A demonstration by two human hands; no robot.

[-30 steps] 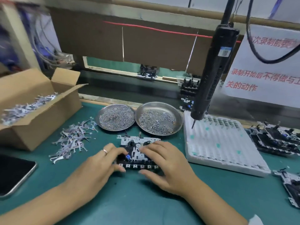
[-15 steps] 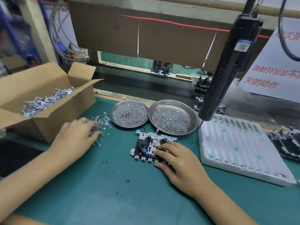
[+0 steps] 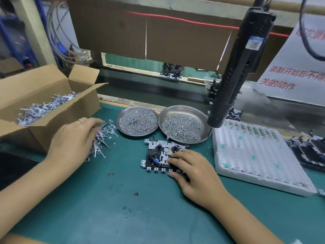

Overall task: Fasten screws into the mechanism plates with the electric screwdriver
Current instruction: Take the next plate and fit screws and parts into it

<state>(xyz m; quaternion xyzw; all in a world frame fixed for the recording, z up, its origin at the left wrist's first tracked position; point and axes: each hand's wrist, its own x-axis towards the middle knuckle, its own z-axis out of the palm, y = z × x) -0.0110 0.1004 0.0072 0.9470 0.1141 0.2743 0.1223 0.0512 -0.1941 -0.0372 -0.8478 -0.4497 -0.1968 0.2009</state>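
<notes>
A black and white mechanism plate (image 3: 158, 155) lies on the green mat in front of two steel dishes of screws (image 3: 138, 120) (image 3: 182, 127). My right hand (image 3: 195, 171) rests on the plate's right side, fingers curved over it and thumb at its near edge. My left hand (image 3: 73, 140) is over the loose pile of small grey metal levers (image 3: 103, 138), fingertips down in the pile; what they hold is hidden. The black electric screwdriver (image 3: 235, 71) hangs above the right dish, untouched.
An open cardboard box (image 3: 52, 103) of more levers stands at the left. A white foam tray (image 3: 255, 152) lies at the right, with other mechanism plates (image 3: 309, 152) beyond it. A dark phone sits at the left edge.
My left hand left the plate and went left to the lever pile. The right hand stays on the plate. The view has shifted left.
</notes>
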